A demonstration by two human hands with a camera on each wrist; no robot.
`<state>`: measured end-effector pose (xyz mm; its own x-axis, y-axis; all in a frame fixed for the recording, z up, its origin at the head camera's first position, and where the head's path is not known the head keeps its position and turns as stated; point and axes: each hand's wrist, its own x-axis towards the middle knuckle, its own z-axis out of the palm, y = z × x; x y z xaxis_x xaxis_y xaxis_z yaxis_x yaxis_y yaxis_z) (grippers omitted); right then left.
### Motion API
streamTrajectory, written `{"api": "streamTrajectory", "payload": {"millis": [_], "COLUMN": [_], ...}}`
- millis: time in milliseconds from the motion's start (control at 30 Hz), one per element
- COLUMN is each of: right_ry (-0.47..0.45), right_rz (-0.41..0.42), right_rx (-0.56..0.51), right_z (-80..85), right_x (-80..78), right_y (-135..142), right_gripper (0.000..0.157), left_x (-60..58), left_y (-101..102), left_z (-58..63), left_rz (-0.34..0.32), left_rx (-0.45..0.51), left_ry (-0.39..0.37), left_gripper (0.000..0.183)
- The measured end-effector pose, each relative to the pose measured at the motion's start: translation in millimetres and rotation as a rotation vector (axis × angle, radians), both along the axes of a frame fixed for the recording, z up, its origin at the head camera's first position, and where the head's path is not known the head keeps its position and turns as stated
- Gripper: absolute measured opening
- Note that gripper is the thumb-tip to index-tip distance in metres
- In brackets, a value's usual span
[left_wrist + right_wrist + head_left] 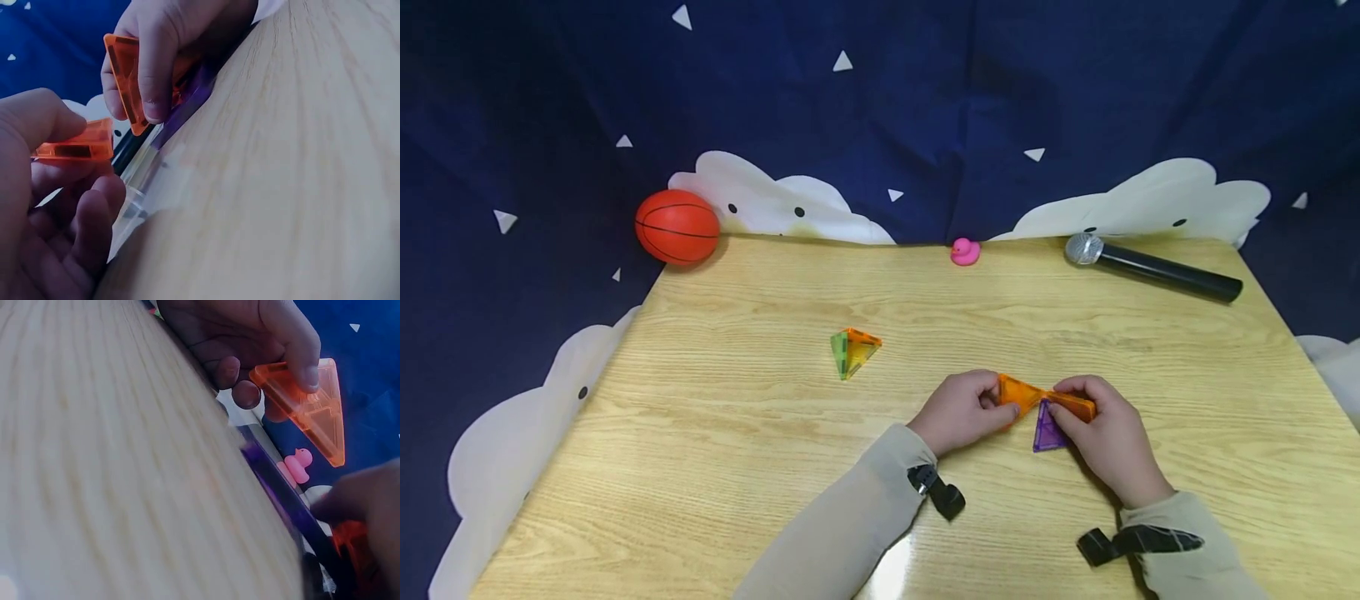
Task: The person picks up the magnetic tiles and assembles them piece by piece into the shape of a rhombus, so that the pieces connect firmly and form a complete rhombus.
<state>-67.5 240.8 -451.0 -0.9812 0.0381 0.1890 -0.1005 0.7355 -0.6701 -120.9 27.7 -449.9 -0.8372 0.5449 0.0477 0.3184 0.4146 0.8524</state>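
I see the left hand pinching an orange triangular tile; the right hand grips a second orange tile, a purple tile at its near side.

With the table as dial, the basketball sits at ten o'clock, the rubber duck at twelve, the microphone at two, the magnetic-tile cluster inward at ten, the handheld magnetic tiles at three.
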Motion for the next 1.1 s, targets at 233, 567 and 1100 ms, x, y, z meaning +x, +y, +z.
{"api": "streamTrajectory", "payload": {"millis": [233,567,1100], "right_ry": [-0.008,0.02,0.079], "right_rz": [-0.052,-0.065,0.082], "right_rx": [-0.005,-0.003,-0.143], "right_z": [2.1,1.9,-6.2], "right_x": [-2.0,-0.7,2.1], "right_y": [-0.1,-0.8,-3.5], "right_gripper": [0.028,0.029,0.036], "left_x": [3.9,9.9,8.8], "left_y": [5.7,22.0,17.0], "left_z": [-1.5,1.2,1.1], "left_rz": [0.072,0.136,0.03], "left_rx": [-0.018,-0.186,-0.201], "left_ry": [0.042,0.204,0.236], "left_gripper": [0.02,0.02,0.034]}}
